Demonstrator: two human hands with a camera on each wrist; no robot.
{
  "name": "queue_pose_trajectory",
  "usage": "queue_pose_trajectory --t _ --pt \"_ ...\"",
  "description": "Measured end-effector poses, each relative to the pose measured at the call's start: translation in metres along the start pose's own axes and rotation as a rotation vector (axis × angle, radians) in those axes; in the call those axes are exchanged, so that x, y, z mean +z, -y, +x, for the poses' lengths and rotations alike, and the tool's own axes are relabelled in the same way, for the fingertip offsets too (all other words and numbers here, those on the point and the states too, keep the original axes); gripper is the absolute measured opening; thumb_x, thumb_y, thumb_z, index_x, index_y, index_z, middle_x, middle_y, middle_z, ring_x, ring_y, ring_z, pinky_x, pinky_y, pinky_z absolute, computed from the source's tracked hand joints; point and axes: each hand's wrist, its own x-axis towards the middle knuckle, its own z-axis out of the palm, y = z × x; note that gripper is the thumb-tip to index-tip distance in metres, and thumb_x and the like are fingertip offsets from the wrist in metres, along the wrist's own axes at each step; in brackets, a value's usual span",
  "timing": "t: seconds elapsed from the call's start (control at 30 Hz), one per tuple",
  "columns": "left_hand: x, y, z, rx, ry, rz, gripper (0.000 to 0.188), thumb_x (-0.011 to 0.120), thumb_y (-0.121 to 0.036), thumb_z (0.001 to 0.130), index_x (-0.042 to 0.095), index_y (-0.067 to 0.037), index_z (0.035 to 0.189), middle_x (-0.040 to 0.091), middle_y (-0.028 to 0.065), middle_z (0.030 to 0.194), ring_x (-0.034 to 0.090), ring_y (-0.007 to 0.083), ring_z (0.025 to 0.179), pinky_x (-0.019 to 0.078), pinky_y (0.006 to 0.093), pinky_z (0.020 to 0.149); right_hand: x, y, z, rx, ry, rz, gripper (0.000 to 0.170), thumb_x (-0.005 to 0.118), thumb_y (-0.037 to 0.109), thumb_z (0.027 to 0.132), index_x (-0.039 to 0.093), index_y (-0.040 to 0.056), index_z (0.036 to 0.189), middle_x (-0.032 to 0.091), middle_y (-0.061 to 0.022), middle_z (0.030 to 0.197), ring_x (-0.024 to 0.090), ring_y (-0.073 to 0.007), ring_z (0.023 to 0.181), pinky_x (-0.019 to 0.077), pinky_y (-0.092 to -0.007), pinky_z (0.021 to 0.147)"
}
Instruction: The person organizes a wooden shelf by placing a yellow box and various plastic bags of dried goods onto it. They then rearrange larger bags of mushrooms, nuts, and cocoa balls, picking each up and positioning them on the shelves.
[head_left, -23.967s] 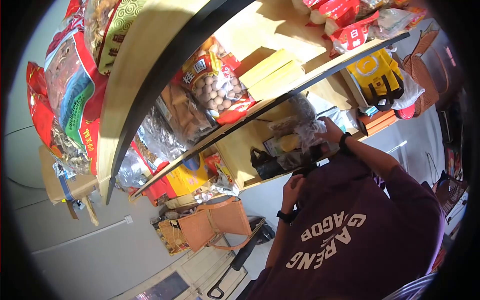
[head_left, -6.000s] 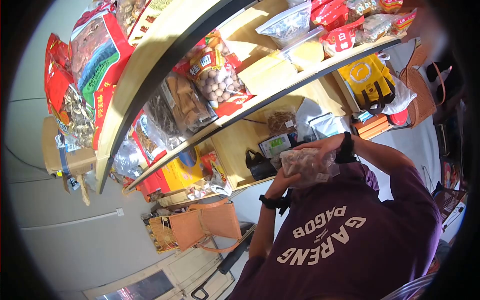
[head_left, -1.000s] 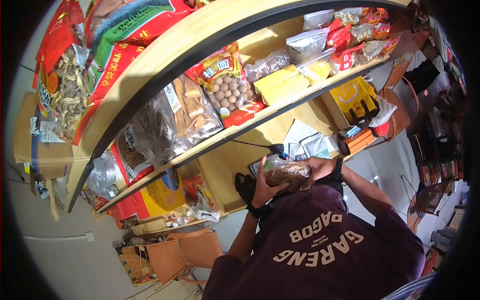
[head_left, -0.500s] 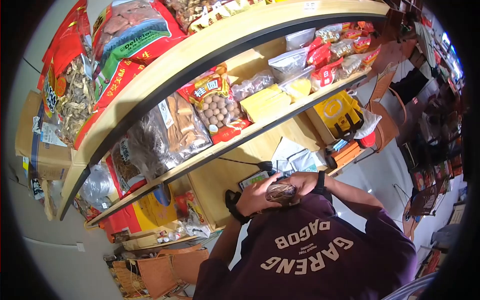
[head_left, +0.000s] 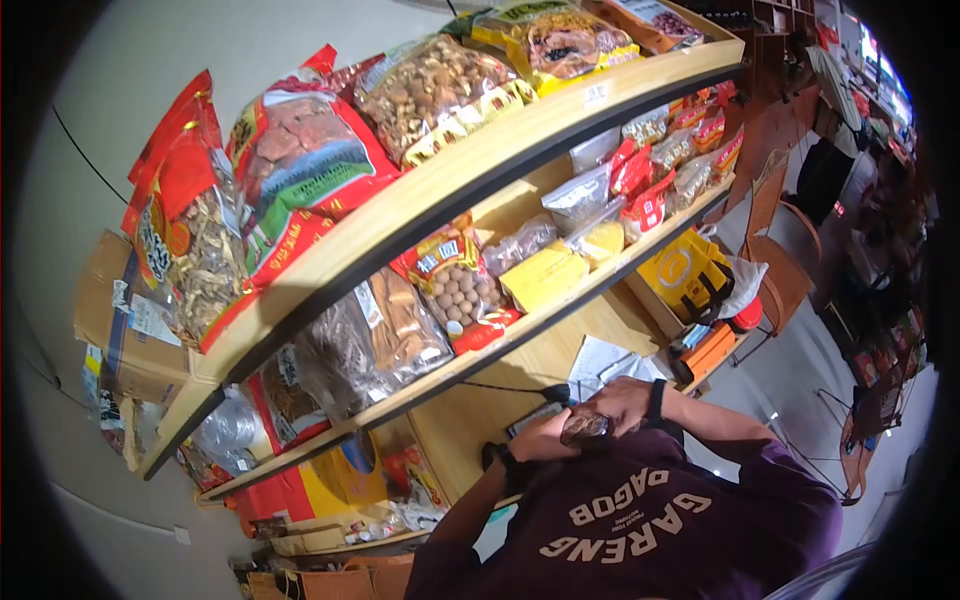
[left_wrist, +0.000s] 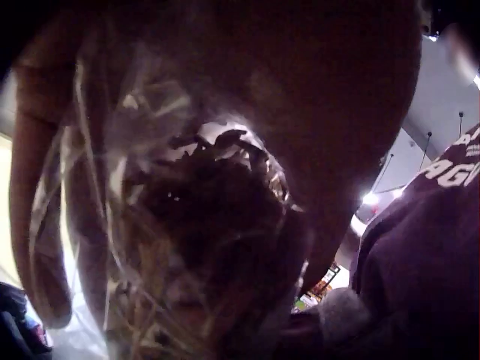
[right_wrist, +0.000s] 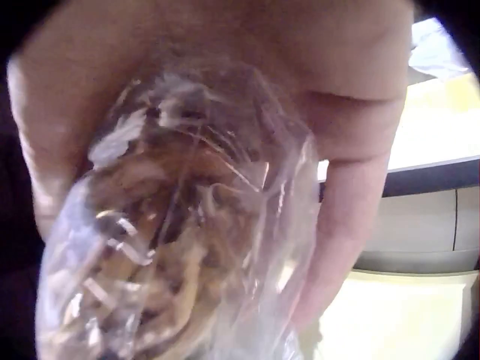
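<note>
Both hands hold a clear plastic bag of brown dried pieces close to the chest, in front of the lower shelf. My left hand grips one side of it; in the left wrist view the fingers curl round the crinkled bag, which looks dark there. My right hand grips the other side, and in the right wrist view the palm lies against the bag with fingers down both sides. Papers and flat packets lie on the shelf just beyond the hands.
The middle shelf edge runs diagonally above the hands, holding bagged dried goods and yellow packs. Large bags fill the top shelf. A yellow bag and an orange box stand to the right.
The head view has shifted, showing more of the top shelf. Since six seconds ago, a pale-looking bag in the hands has given way to this brown one; both hands still grip it.
</note>
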Motion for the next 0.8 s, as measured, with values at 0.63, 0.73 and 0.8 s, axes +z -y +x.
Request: queue_pose_trajectory --t 0.63,0.73,0.8 --pt "-0.262 -0.081 0.009 0.475 -0.857 -0.359 0.051 0.077 -0.004 0.086 0.054 0.0 0.131 0.065 0.006 0.122 0.062 0.013 0.108 0.0502 0.0296 0.097 0.038 0.012 -0.015 0.248 -0.834 0.843 0.014 0.065 0.009 0.097 0.066 0.0019 0.109 0.069 -0.0023 0.097 0.065 -0.0099 0.092 0.0509 -0.0252 0.081" --pt "-0.298 -0.052 0.05 0.529 -1.014 -0.061 0.065 0.08 -0.007 0.083 0.047 0.004 0.139 0.056 0.0127 0.137 0.053 0.0198 0.125 0.0391 0.0336 0.11 0.061 0.015 -0.011 0.3 -0.88 0.864 0.014 0.062 0.007 0.099 0.069 0.0017 0.11 0.072 -0.0025 0.091 0.066 -0.0093 0.084 0.0521 -0.0252 0.075" --pt "-0.31 -0.06 0.062 0.444 -1.001 0.008 0.069 0.08 -0.012 0.083 0.045 0.004 0.14 0.055 0.0151 0.138 0.052 0.0225 0.127 0.0369 0.0352 0.112 0.065 0.021 -0.011 0.268 -0.855 0.857 0.015 0.061 0.009 0.099 0.071 0.0012 0.107 0.072 -0.0025 0.094 0.063 -0.0086 0.085 0.0516 -0.0269 0.079"
